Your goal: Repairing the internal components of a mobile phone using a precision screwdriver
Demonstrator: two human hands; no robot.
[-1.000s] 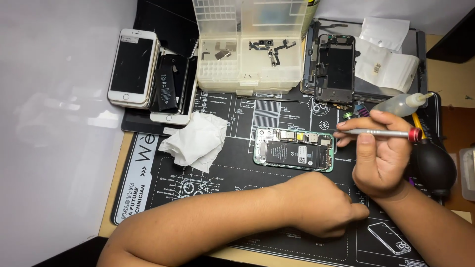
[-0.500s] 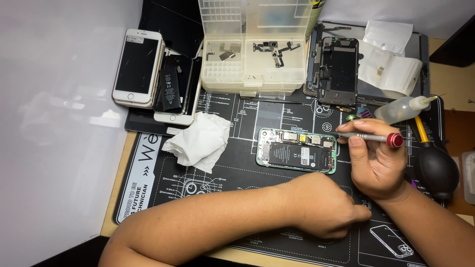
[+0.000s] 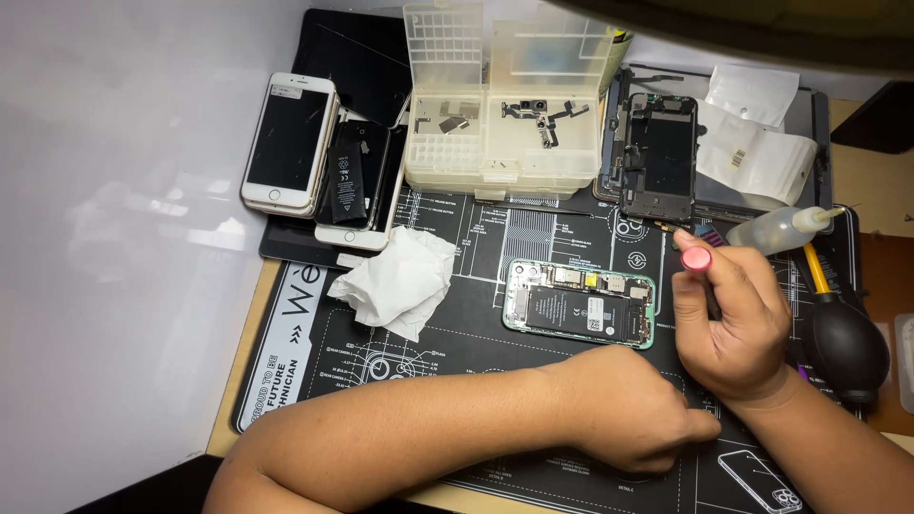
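opened phone on the mat, screwdriver up in my right hand

my right hand [image 3: 733, 324] is clamped on a red-capped screwdriver [image 3: 698, 265], just right of the opened phone [image 3: 581, 303] lying mid-mat [image 3: 457, 343]. my left hand [image 3: 624, 409] rests fisted, holding nothing. screen already off; innards remain in place.

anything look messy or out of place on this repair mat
A crumpled white tissue lies loose on the mat left of the opened phone. A bare black battery sits atop the stacked phones. Nothing looks spilled.
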